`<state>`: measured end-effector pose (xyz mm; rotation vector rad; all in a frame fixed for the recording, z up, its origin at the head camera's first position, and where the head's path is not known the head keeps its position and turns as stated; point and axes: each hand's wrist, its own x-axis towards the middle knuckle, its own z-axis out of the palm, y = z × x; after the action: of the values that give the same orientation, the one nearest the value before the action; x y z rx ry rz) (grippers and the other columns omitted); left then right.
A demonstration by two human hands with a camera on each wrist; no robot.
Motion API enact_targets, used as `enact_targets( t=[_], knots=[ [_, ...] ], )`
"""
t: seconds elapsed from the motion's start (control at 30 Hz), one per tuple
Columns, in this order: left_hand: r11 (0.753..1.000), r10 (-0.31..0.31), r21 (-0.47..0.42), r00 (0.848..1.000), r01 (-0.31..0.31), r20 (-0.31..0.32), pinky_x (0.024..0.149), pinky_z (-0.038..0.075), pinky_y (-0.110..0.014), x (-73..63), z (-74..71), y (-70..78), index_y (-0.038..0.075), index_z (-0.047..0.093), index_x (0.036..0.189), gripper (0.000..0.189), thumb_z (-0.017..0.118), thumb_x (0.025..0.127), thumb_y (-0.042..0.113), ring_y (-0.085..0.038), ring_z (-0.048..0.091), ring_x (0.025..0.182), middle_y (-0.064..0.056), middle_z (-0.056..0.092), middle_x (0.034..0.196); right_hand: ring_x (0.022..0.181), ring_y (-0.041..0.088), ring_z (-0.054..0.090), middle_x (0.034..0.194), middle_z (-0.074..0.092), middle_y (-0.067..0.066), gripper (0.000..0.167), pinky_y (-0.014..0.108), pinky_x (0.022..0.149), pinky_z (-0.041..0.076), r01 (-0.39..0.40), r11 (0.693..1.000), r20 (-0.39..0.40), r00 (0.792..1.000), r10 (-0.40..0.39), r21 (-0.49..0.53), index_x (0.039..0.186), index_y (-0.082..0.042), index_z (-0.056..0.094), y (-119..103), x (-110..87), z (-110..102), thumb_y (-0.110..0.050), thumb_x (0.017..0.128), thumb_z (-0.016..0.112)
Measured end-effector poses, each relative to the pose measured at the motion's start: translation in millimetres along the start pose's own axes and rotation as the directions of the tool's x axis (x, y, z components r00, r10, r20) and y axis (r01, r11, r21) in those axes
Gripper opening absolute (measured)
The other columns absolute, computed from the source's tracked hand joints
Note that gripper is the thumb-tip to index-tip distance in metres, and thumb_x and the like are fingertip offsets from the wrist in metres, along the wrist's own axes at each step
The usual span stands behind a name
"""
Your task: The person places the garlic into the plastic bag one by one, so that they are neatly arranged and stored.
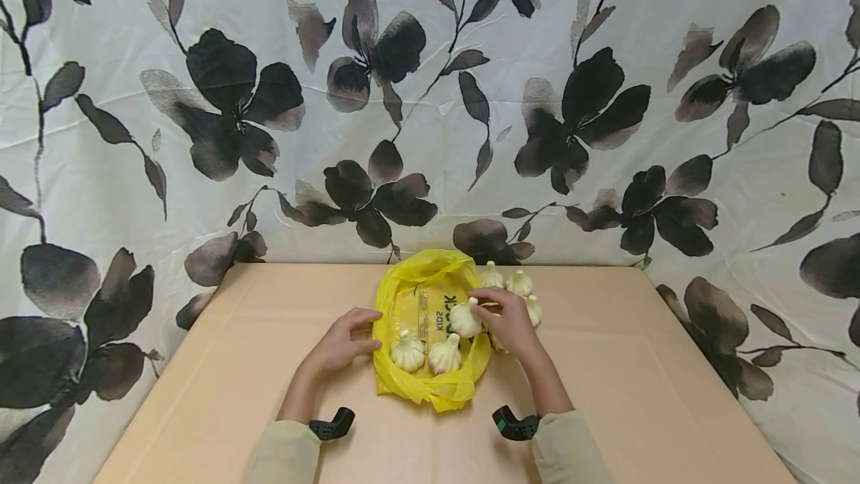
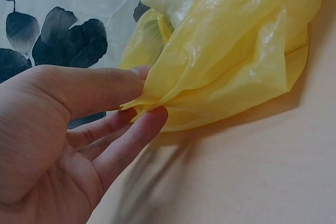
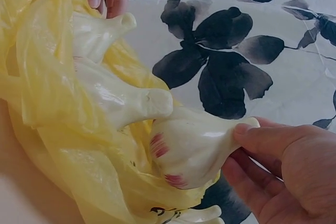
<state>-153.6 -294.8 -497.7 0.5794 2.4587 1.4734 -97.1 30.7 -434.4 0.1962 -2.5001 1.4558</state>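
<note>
A yellow plastic bag (image 1: 430,387) lies on the table with its mouth spread wide and printed letters showing inside. Two garlic bulbs (image 1: 407,352) sit upright in its near part. My left hand (image 1: 343,342) pinches the bag's left edge between thumb and fingers, as the left wrist view shows. Over the bag's right side, my right hand (image 1: 507,320) holds another garlic bulb (image 3: 191,148) by its stem; this bulb is white with pinkish streaks. Its lower end overlaps the bag's rim in the right wrist view.
Several more garlic bulbs (image 1: 519,284) stand on the table just right of the bag, partly behind my right hand. The tan table (image 1: 269,364) ends at the back against a white cloth (image 1: 470,125) with dark flowers.
</note>
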Motion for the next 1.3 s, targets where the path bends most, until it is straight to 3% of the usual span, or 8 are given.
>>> enact_targets(
  t=[0.3, 0.73, 0.97, 1.3],
  knots=[
    [1.000, -0.001, 0.005, 1.000, 0.001, 0.019, 0.110, 0.038, -0.052, 3.8, -2.3, 0.7, 0.013, 0.059, 0.131, 0.053, 0.076, 0.082, 0.023, -0.029, 0.053, 0.125, -0.005, 0.052, 0.136, 0.096, 0.024, 0.067, 0.105, 0.069, 0.009, 0.025, 0.034, 0.081, 0.059, 0.062, 0.998, -0.034, 0.997, -0.063, -0.010, 0.109, -0.010, 0.072, 11.3, 6.6, 5.1, -0.003, 0.085, 0.070],
    [1.000, -0.012, 0.019, 1.000, 0.012, 0.006, 0.111, 0.037, -0.053, 11.3, 0.0, 1.2, 0.012, 0.058, 0.133, 0.054, 0.075, 0.083, 0.022, -0.029, 0.052, 0.126, -0.004, 0.052, 0.138, 0.101, 0.027, 0.065, 0.108, 0.069, 0.011, 0.025, 0.037, 0.087, 0.057, -0.015, 1.000, 0.010, 1.000, 0.014, 0.028, 0.111, -0.008, 0.072, 24.2, 18.1, 7.6, -0.004, 0.086, 0.069],
    [1.000, 0.006, -0.016, 1.000, -0.006, 0.007, 0.110, 0.039, -0.049, 13.0, 0.6, 0.9, 0.008, 0.058, 0.133, 0.054, 0.076, 0.082, 0.016, -0.029, 0.054, 0.123, -0.006, 0.053, 0.135, 0.098, 0.026, 0.066, 0.106, 0.069, 0.010, 0.026, 0.032, 0.083, 0.059, 0.006, 1.000, 0.009, 1.000, -0.007, 0.018, 0.108, -0.010, 0.073, 29.0, 17.5, 8.5, 0.000, 0.084, 0.070],
    [1.000, 0.011, 0.005, 1.000, -0.011, 0.001, 0.110, 0.039, -0.049, 12.1, -0.1, 1.1, 0.009, 0.058, 0.132, 0.055, 0.076, 0.082, 0.019, -0.028, 0.054, 0.124, -0.007, 0.053, 0.135, 0.096, 0.025, 0.066, 0.102, 0.068, 0.010, 0.025, 0.028, 0.079, 0.059, 0.009, 1.000, 0.007, 1.000, -0.009, -0.010, 0.106, -0.011, 0.074, 32.0, 11.4, 9.2, 0.000, 0.084, 0.071]
  ],
)
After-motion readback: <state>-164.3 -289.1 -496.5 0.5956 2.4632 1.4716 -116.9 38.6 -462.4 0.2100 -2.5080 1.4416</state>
